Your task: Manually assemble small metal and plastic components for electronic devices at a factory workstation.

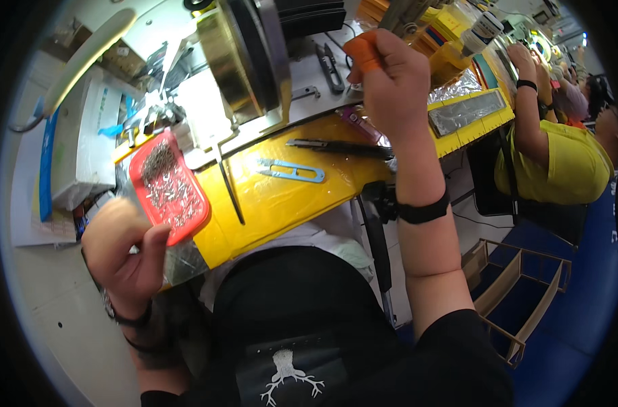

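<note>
My left hand (129, 247), partly smeared by motion, is curled beside the near left edge of a red plastic tray (199, 216). Small silvery metal pieces (166, 186) lie scattered and heaped in that tray. Whatever the left fingers hold is hidden. My right hand (395, 88) is raised in a fist over the right part of the bench, with an orange piece (363, 51) at its fingers; I cannot tell whether it is worn or held. Between the hands, blue thread snips (292, 171) and a black-handled cutter knife (339, 148) rest on the yellow bench covering (254, 217).
A machine with a brass-coloured wheel (234, 64) stands at the back centre, with dark snips (330, 68) beside it. A white box (85, 136) and a lamp (92, 61) are at left. To the right are a grey plate (468, 112), a bottle (483, 30) and a co-worker in yellow (560, 163).
</note>
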`<state>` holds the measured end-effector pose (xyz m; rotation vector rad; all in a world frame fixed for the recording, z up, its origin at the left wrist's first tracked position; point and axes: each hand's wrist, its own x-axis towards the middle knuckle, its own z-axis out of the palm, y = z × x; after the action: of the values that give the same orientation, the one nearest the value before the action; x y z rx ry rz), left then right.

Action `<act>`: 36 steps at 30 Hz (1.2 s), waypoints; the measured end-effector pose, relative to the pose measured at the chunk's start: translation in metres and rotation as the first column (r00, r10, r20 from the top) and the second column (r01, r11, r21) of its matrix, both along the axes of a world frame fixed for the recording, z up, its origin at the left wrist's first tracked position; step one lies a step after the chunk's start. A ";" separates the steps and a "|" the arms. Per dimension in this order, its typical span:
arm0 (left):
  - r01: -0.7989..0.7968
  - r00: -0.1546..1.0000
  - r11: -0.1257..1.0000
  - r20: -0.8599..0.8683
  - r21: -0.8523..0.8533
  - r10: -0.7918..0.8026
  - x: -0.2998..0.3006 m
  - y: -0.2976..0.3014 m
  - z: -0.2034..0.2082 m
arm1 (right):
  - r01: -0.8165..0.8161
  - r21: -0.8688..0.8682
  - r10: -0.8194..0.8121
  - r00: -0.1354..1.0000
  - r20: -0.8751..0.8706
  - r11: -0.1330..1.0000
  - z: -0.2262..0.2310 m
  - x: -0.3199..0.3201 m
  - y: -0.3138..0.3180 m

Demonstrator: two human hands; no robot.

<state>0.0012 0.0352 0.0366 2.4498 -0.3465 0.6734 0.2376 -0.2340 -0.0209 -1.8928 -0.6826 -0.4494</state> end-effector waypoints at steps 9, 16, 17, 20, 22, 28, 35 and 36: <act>-0.042 0.999 0.961 -0.041 -0.273 0.032 0.050 -0.045 -0.016 | -0.113 0.495 0.350 0.838 -0.419 0.862 0.003 -0.015 0.033; 0.028 0.925 0.929 -0.344 -0.368 -0.164 0.052 -0.032 -0.002 | -0.467 0.277 0.532 0.602 -0.595 0.840 0.032 0.006 0.046; 0.030 0.925 0.930 -0.343 -0.365 -0.165 0.053 -0.029 0.001 | -0.466 0.278 0.532 0.605 -0.593 0.840 0.028 0.013 0.045; 0.025 0.872 0.932 -0.448 -0.362 -0.197 0.050 -0.014 0.008 | -0.574 0.348 0.643 0.459 -0.613 0.741 0.033 0.015 0.053; 0.037 0.862 0.911 -0.449 -0.411 -0.237 0.054 -0.013 0.010 | -0.568 0.352 0.641 0.457 -0.616 0.744 0.038 0.014 0.056; -0.093 0.788 0.695 -0.479 -0.713 -0.386 0.076 -0.023 0.012 | -0.541 0.354 0.616 0.440 -0.654 0.763 0.045 0.010 0.062; -0.132 0.783 0.658 -0.485 -0.742 -0.390 0.086 -0.033 0.012 | -0.514 0.325 0.562 0.419 -0.713 0.794 0.049 0.016 0.064; -0.107 0.770 0.613 -0.455 -0.783 -0.447 0.090 -0.034 0.011 | -0.525 0.339 0.576 0.392 -0.717 0.780 0.053 0.017 0.063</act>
<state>0.0914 0.0009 0.0481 1.5908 -0.0034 -0.1318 0.2543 -0.1710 0.0317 -1.4395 -0.6036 0.8061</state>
